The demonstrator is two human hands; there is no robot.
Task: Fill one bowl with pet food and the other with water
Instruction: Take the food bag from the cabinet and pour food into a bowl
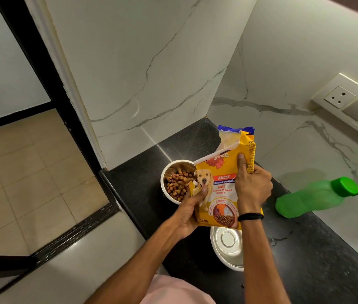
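Both hands hold the bag point(221, 185) upright above the counter point(305, 260), its torn top open. The left hand point(190, 207) grips the lower left edge, thumb pressed on the front. The right hand point(253, 185) is curled round the right edge, index finger straight up the front. The far bowl point(174, 165), just left of the bag, holds kibble point(177, 183). The near bowl point(226, 240), below the bag, is empty. The capped green bottle point(314, 197) sits apart to the right.

Both hands point(253, 185) grip the food bag point(221, 187) above the kibble-filled bowl point(177, 182)
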